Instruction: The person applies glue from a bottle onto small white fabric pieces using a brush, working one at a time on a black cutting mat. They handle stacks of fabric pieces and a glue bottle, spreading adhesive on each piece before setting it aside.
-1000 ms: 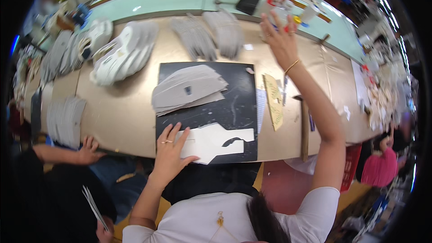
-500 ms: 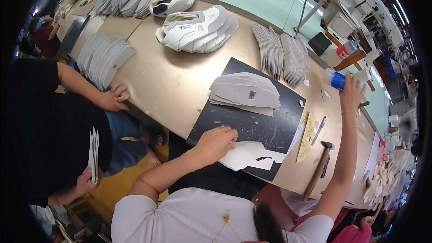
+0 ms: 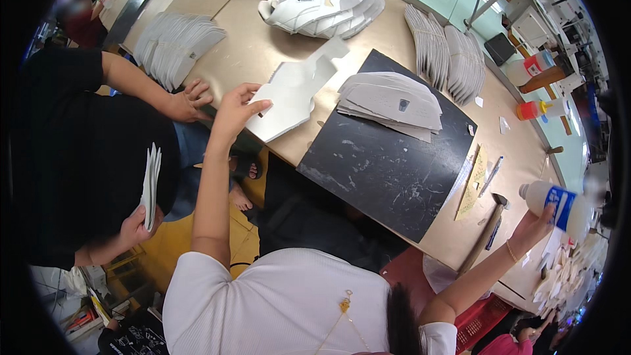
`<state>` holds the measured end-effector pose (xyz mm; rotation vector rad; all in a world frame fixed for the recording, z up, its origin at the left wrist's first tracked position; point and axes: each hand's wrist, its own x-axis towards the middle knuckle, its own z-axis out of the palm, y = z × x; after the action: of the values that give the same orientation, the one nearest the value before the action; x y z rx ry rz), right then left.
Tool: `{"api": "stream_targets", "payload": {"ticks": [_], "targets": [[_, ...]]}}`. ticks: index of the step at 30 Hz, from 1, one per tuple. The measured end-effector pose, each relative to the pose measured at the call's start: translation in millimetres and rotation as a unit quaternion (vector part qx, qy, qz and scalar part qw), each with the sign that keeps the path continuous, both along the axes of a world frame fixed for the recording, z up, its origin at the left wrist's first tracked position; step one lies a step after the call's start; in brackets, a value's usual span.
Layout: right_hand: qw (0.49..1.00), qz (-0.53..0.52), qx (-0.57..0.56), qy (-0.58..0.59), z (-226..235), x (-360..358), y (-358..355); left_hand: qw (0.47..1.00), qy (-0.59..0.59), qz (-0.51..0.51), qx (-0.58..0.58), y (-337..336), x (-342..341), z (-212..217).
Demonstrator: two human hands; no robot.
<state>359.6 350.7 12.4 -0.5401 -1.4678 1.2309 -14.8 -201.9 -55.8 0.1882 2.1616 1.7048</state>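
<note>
**Left hand on white cut piece, right hand lifting bottle**

My left hand (image 3: 235,110) grips a flat white cut-out sheet (image 3: 294,90), fingers (image 3: 253,106) curled over its near edge; the piece lies half on the tan table (image 3: 256,46), overhanging the front edge, just left of the black mat (image 3: 388,171). My right hand (image 3: 534,227) is out at the far right, fingers wrapped round the base of a white bottle with a blue label (image 3: 555,204), held tilted in the air above the table end, well apart from the sheet.

On the black mat sits a fanned stack of grey cut pieces (image 3: 391,100). Right of the mat: a yellowish template (image 3: 472,184), a pen-like tool (image 3: 491,174), and a hammer (image 3: 483,240) with its handle running off the table edge. Further back, two rows of grey pieces (image 3: 447,56) and a pile of white shoe uppers (image 3: 325,6). Two more bottles (image 3: 536,89) stand at the far edge, details too small to tell.

Hidden or cut off: the bottle's cap end blurs into the dark rim; the clutter at lower right is unreadable.

To my left a person in a black top rests one hand (image 3: 187,100) on the table by another grey stack (image 3: 174,46) and holds a sheaf of pieces (image 3: 151,184) in the other. Pale green surface beyond the table; workshop room.
</note>
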Motion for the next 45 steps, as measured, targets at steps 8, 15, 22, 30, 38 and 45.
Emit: {"api": "stream_targets", "payload": {"ticks": [8,15,22,30,38,45], "targets": [[0.989,0.11,-0.059,0.073,6.2,-2.6,-57.9,0.988,0.029,-0.034,-0.15,-27.2,-18.1,-43.5],[0.988,0.128,-0.076,0.037,-9.4,5.3,-70.1,0.943,0.158,0.014,-0.293,-13.7,-1.4,-25.6],[0.983,0.14,-0.107,0.056,-15.4,-4.3,-86.7,0.977,0.057,-0.015,-0.206,-23.3,-8.2,-19.7],[0.986,0.112,-0.102,0.067,-17.3,-6.5,-96.6,0.99,-0.026,-0.066,-0.125,-0.5,-15.5,-8.8],[0.979,0.148,-0.127,0.052,-20.8,-9.8,-98.8,0.91,0.292,0.055,-0.29,29.4,-31.1,-44.2],[0.983,0.134,-0.113,0.055,-22.5,-13.3,-104.9,0.921,0.144,-0.067,-0.356,55.0,-59.2,2.6]]}}
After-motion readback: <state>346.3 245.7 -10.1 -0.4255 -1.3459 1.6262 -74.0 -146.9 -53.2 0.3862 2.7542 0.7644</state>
